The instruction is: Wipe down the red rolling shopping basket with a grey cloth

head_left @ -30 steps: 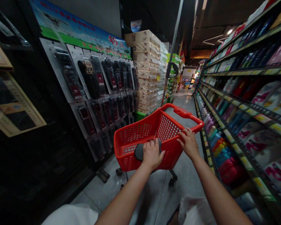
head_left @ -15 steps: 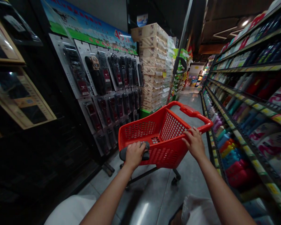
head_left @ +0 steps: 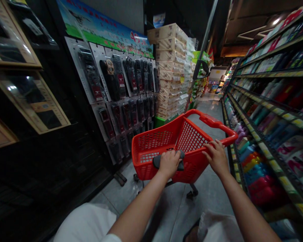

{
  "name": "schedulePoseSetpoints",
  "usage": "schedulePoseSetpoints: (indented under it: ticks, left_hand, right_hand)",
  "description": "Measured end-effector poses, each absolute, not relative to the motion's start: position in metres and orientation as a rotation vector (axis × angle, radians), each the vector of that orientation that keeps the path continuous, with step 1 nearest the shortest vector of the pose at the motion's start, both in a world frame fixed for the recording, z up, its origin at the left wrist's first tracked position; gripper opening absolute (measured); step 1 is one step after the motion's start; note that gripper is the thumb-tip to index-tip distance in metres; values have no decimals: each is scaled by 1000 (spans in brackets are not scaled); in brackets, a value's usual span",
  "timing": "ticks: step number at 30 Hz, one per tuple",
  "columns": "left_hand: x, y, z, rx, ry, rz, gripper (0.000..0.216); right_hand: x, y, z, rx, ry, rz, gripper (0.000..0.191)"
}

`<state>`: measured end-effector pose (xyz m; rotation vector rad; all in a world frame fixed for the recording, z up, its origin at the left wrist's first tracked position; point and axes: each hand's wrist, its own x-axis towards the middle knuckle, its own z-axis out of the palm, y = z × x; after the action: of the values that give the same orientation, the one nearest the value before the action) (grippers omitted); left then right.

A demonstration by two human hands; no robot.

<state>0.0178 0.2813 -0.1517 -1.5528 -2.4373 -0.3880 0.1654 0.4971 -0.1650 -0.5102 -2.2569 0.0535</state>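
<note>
A red plastic shopping cart (head_left: 164,141) on small wheels stands in a store aisle just ahead of me. My left hand (head_left: 169,163) presses a dark grey cloth (head_left: 158,161) against the cart's near rim, fingers closed over it. My right hand (head_left: 216,156) grips the cart's right rim beside the red handle (head_left: 212,120). The inside of the basket shows nothing but mesh.
Hanging packs of dark goods (head_left: 121,87) line the left wall, with stacked cartons (head_left: 170,67) beyond. Shelves of bottles and packets (head_left: 267,111) run along the right. A metal pole (head_left: 200,57) rises behind the cart. Grey tiled floor (head_left: 179,208) lies below.
My left hand slid the cloth along the cart's near rim, out to the left corner and back toward the middle. The right hand kept its hold on the rim.
</note>
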Motion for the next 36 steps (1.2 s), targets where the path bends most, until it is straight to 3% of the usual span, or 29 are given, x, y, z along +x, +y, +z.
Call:
schedulePoseSetpoints:
  ticks: [8,24,31,36]
  left_hand:
    - [-12,202,-157,-1494,-2426,-317,37]
    - [-24,124,-161,-1600,-2192,-260,41]
    - [-31,100,-146,-1454,-2377,-664,44]
    - [15,142,-129,-1395,-2466,-825,41]
  right_hand:
    - [183,466,-164,-552,-2243,6,30]
    - [239,418,-126,-584,-2284,-144,41]
    - [234,464,-109,-734,-1956,488,55]
    - [218,455,-114,-691,-1776,745,46]
